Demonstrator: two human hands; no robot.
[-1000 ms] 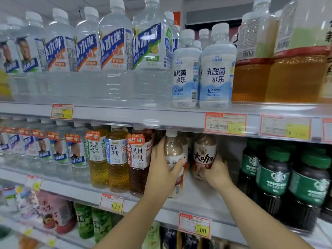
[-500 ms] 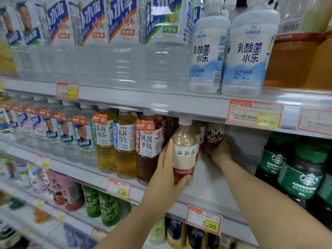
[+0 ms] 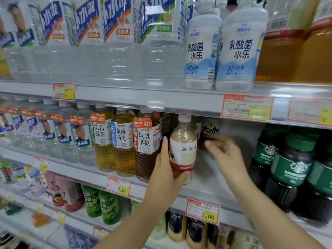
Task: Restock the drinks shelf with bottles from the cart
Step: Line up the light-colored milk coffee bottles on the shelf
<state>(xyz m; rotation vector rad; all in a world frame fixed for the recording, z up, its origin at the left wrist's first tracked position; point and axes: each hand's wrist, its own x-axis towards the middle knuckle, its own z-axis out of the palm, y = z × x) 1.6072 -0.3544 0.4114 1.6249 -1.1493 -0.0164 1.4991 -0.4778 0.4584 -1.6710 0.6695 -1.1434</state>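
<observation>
Both hands differ from before: my left hand (image 3: pixel 166 174) still grips the milk-tea bottle (image 3: pixel 182 150) upright; right of it, my right hand (image 3: pixel 225 155) has released the coffee bottle (image 3: pixel 210 132), fingers loosely spread.

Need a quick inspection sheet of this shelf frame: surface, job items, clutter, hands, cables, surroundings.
Surface: middle shelf, bare gap beside the milk tea bottle.
Job's things: milk tea bottle upright at the shelf front; coffee bottle behind it.
Clutter: nothing seen.
Grippers: left hand wrapped around the milk tea bottle; right hand open, blurred, holding nothing.
Cables: nothing seen.
Surroundings: tea bottles left, green-label coffee bottles right, price tags.
</observation>
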